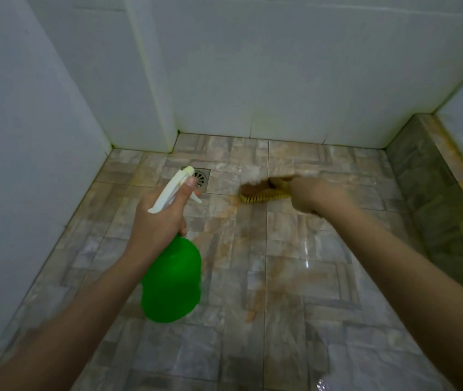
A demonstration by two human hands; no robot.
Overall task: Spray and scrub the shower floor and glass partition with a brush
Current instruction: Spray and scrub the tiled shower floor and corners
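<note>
There was one green plastic spray bottle with a white trigger head, one scrubbing brush with a brown back and yellow bristles, and one round metal floor drain in a square frame. Two bare hands were counted, a left hand and a right hand, and one raised grey-tiled curb.

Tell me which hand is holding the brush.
The right hand, holding the yellow-bristled brush against the floor; the left hand grips the green spray bottle instead.

floor tiles – glossy, wet, stone-look; spray bottle – translucent green plastic; drain grate – metal.
</note>
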